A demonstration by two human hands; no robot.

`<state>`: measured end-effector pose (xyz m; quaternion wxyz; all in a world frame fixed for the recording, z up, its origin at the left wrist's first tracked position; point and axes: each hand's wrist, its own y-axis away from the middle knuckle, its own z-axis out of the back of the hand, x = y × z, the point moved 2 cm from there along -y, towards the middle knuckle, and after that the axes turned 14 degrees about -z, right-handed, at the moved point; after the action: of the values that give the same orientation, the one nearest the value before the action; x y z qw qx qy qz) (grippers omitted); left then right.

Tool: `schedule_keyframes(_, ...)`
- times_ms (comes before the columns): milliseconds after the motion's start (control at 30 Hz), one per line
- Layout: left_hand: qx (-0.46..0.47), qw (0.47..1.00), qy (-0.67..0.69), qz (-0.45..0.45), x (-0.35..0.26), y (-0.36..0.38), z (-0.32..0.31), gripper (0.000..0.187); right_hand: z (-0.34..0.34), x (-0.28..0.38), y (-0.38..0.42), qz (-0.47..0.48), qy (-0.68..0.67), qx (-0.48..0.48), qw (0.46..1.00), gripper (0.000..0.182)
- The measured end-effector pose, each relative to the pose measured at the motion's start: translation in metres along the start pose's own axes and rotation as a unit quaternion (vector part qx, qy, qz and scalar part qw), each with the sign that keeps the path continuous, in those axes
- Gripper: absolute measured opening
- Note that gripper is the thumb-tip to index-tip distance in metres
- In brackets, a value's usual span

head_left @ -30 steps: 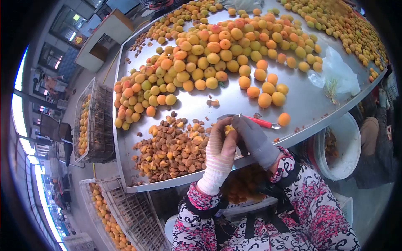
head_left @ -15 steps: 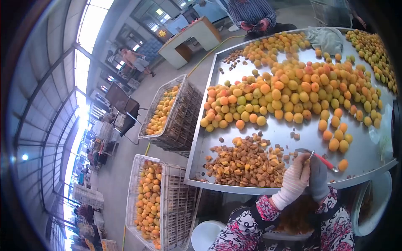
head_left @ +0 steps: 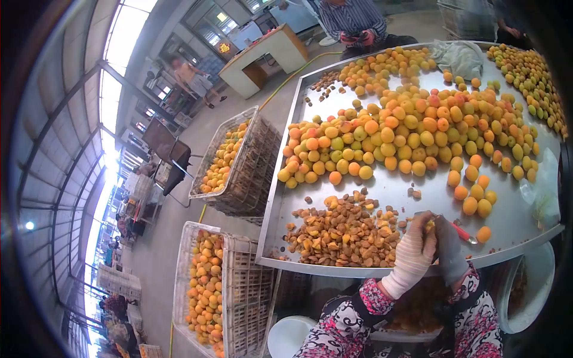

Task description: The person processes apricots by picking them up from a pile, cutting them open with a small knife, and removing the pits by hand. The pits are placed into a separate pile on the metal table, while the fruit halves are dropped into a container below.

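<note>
My left hand (head_left: 413, 253), in a white ribbed glove, is closed near the front edge of the metal table, with a bit of a yellow-orange apricot (head_left: 430, 224) showing at its fingertips. Close against it, my right hand (head_left: 451, 250) in a grey glove is wrapped round a red-handled tool (head_left: 462, 232). The tool's metal butt points right; its working end is hidden by my fingers. A heap of brown apricot pits (head_left: 346, 235) mixed with orange scraps lies left of my hands. One loose apricot (head_left: 483, 234) sits just right of the tool.
Whole apricots (head_left: 412, 131) are piled across the metal table (head_left: 370, 191). Two plastic crates (head_left: 248, 286) of apricots stand to the left. A white bucket (head_left: 534, 298) is at right, a tub of apricot flesh (head_left: 412, 313) below my hands. A person (head_left: 352, 24) sits across the table.
My hands have turned slightly and drawn closer together; the tool's metal tip, seen before above my left fingers, is now hidden. The whole view has shifted a little left.
</note>
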<state>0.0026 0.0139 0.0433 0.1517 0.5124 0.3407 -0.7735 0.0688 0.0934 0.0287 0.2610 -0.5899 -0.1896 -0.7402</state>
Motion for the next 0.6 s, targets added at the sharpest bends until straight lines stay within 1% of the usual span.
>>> schedule_keyframes(33,0.001,1.0,0.001,0.001,0.003,0.001,-0.003,0.032,0.001,-0.005,-0.001,-0.114,-0.126,0.058,0.984,0.035)
schedule_keyframes(67,-0.03,0.995,0.093,0.024,0.01,0.002,-0.008,0.032,0.0,-0.01,-0.001,-0.225,-0.249,0.114,0.935,0.034)
schedule_keyframes(100,-0.06,0.98,0.184,0.046,0.013,0.002,-0.011,0.032,0.0,-0.009,-0.002,-0.226,-0.249,0.112,0.935,0.034)
schedule_keyframes(133,-0.059,0.98,0.185,0.047,0.014,0.004,-0.012,0.032,-0.002,-0.01,-0.005,-0.258,-0.305,0.129,0.908,0.032)
schedule_keyframes(167,-0.059,0.975,0.203,0.072,0.016,0.005,-0.013,0.031,-0.005,-0.012,-0.006,-0.289,-0.36,0.145,0.875,0.031)
schedule_keyframes(200,-0.06,0.969,0.219,0.097,0.017,0.007,-0.014,0.031,-0.007,-0.02,-0.007,-0.29,-0.36,0.144,0.875,0.031)
schedule_keyframes(233,-0.059,0.969,0.22,0.098,0.017,0.007,-0.014,0.031,-0.008,-0.03,-0.009,-0.209,-0.255,0.136,0.934,0.029)
schedule_keyframes(267,-0.046,0.989,0.133,0.052,0.015,0.006,-0.012,0.03,-0.01,-0.036,-0.01,-0.124,-0.145,0.127,0.974,0.027)
schedule_keyframes(300,-0.032,0.998,0.044,0.005,0.014,0.006,-0.01,0.03,-0.012,-0.039,-0.01,-0.124,-0.144,0.125,0.974,0.027)
schedule_keyframes(367,-0.031,0.998,0.049,-0.002,0.013,0.006,-0.009,0.031,-0.017,-0.042,-0.011,-0.106,-0.248,0.127,0.955,0.023)
schedule_keyframes(400,-0.03,0.998,0.052,-0.01,0.013,0.006,-0.009,0.031,-0.019,-0.049,-0.013,-0.106,-0.247,0.126,0.955,0.023)
schedule_keyframes(433,-0.03,0.998,0.052,-0.01,0.014,0.006,-0.009,0.031,-0.019,-0.059,-0.015,-0.085,-0.179,0.112,0.974,0.024)
schedule_keyframes(467,-0.033,0.994,0.104,0.019,0.018,0.006,-0.009,0.031,-0.018,-0.066,-0.016,-0.065,-0.109,0.096,0.987,0.024)
schedule_keyframes(500,-0.036,0.986,0.155,0.048,0.019,0.006,-0.011,0.031,-0.017,-0.07,-0.016,-0.065,-0.108,0.095,0.987,0.024)
schedule_keyframes(567,-0.033,0.988,0.148,0.037,0.017,0.005,-0.012,0.03,-0.015,-0.073,-0.014,-0.031,-0.033,0.065,0.997,0.024)
schedule_keyframes(600,-0.033,0.989,0.142,0.025,0.013,0.003,-0.011,0.029,-0.014,-0.06,-0.013,-0.032,-0.033,0.065,0.997,0.024)
